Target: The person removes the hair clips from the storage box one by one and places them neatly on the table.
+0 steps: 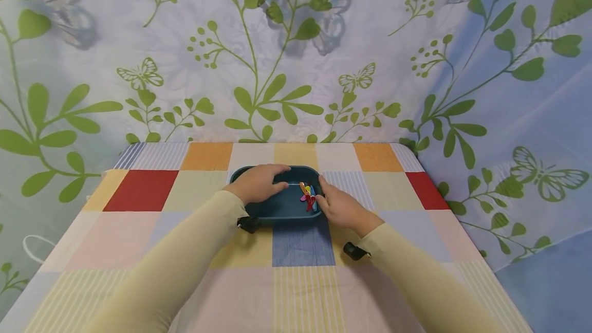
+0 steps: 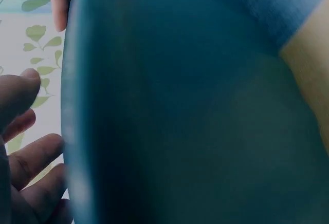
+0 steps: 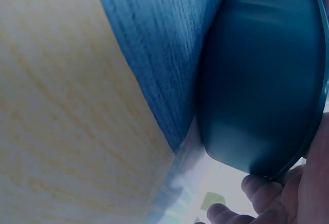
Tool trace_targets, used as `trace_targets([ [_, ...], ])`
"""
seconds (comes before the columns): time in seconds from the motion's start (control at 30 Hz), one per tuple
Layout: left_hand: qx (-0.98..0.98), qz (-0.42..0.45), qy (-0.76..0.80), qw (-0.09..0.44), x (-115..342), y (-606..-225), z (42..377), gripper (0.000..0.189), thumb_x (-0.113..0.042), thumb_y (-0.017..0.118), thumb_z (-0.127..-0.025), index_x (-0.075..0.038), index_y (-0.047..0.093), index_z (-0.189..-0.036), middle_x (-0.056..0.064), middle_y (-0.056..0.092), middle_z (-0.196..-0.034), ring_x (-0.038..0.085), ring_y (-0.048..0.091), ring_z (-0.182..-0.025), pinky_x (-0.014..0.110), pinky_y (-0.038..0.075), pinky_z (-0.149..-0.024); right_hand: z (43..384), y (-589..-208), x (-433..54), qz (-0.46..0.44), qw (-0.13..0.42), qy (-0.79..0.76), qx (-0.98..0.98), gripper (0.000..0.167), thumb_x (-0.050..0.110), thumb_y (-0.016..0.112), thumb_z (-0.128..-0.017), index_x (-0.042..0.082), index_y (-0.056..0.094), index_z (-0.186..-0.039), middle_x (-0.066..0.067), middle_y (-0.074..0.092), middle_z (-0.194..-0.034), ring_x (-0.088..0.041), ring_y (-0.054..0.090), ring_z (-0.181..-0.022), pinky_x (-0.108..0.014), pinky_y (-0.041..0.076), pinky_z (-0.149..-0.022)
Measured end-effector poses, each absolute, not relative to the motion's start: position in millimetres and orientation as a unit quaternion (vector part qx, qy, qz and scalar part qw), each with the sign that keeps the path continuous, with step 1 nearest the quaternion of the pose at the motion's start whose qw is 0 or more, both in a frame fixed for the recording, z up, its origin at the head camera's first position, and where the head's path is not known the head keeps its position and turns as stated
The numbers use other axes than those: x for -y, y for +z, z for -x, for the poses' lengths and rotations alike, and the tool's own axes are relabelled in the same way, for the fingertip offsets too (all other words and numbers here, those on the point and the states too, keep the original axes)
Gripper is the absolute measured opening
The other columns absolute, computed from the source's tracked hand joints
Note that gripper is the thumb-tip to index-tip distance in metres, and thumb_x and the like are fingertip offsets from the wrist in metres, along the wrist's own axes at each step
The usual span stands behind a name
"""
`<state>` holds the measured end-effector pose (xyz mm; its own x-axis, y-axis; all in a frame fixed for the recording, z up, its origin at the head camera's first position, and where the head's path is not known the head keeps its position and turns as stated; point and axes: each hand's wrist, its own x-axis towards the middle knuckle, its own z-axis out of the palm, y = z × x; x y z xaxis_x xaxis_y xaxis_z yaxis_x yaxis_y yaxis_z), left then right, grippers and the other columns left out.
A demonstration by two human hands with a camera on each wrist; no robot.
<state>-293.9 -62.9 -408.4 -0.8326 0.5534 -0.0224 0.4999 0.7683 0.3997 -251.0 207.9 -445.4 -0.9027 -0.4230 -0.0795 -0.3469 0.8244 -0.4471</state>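
A dark teal plastic tub (image 1: 277,218) with rounded corners sits toward the far side of the table. Inside it, by the right wall, lies a small pile of colourful clips (image 1: 309,195) that look like clothespins, in orange, yellow, blue, pink and red. My right hand (image 1: 339,205) holds the tub's right end, thumb at the inner side of the rim and fingers outside. Over the tub's left part is my left hand (image 1: 259,184), its thumb and fingers extended and apart. In the left wrist view, the left fingers (image 2: 38,154) show right beside the rim.
A patchwork-patterned cloth (image 1: 302,245) covers the table. Behind it hangs a curtain (image 1: 287,66) with green leaves and butterflies. A white cord loop (image 1: 34,248) shows at the left edge. Dark wrist cameras (image 1: 355,251) hang below both sleeves.
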Motion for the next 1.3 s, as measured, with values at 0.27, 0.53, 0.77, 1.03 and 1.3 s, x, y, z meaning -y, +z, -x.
trace_targets([
  [0.27,-0.937,-0.283,0.186,0.088,50.8,-405.5,297.1,0.057,-0.046,0.061,-0.106,-0.024,0.051,-0.157,0.002,0.056,-0.157,0.024,0.052,-0.147,0.046,0.04,-0.122,244.9,-443.1,-208.1,0.201,0.072,-0.207,-0.955,0.069,0.026,0.042,-0.113,-0.009,0.012,-0.165,-0.033,0.036,-0.164,-0.044,0.04,-0.152,-0.056,0.032,-0.125],
  [0.53,-0.934,-0.282,0.205,0.079,47.0,-396.9,302.4,0.054,-0.04,0.063,-0.106,-0.022,0.052,-0.156,0.002,0.058,-0.155,0.026,0.053,-0.146,0.048,0.04,-0.122,242.0,-442.3,-209.2,0.201,0.073,-0.2,-0.956,0.069,0.027,0.042,-0.113,-0.008,0.012,-0.165,-0.032,0.038,-0.163,-0.043,0.041,-0.152,-0.055,0.033,-0.124],
  [0.77,-0.932,-0.31,0.174,0.074,40.4,-394.0,310.0,0.047,-0.035,0.064,-0.106,-0.022,0.059,-0.15,0.001,0.062,-0.151,0.025,0.057,-0.142,0.047,0.042,-0.12,241.8,-441.5,-208.0,0.195,0.076,-0.198,-0.958,0.068,0.026,0.044,-0.113,-0.007,0.014,-0.165,-0.031,0.04,-0.162,-0.042,0.044,-0.15,-0.055,0.035,-0.123],
  [1.03,-0.92,-0.356,0.159,0.046,27.3,-405.4,323.0,0.035,-0.029,0.065,-0.105,-0.02,0.07,-0.14,0.003,0.068,-0.143,0.023,0.06,-0.138,0.043,0.044,-0.119,241.7,-442.8,-209.1,0.201,0.071,-0.198,-0.957,0.068,0.024,0.044,-0.113,-0.009,0.015,-0.164,-0.034,0.042,-0.159,-0.043,0.045,-0.149,-0.055,0.036,-0.123],
  [1.3,-0.916,-0.357,0.174,0.063,22.4,-413.4,330.1,0.032,-0.025,0.066,-0.105,-0.02,0.073,-0.136,0.001,0.071,-0.137,0.021,0.064,-0.131,0.042,0.049,-0.114,241.3,-446.1,-209.8,0.201,0.063,-0.189,-0.959,0.067,0.025,0.043,-0.113,-0.008,0.016,-0.164,-0.034,0.046,-0.156,-0.043,0.048,-0.146,-0.056,0.038,-0.121],
])
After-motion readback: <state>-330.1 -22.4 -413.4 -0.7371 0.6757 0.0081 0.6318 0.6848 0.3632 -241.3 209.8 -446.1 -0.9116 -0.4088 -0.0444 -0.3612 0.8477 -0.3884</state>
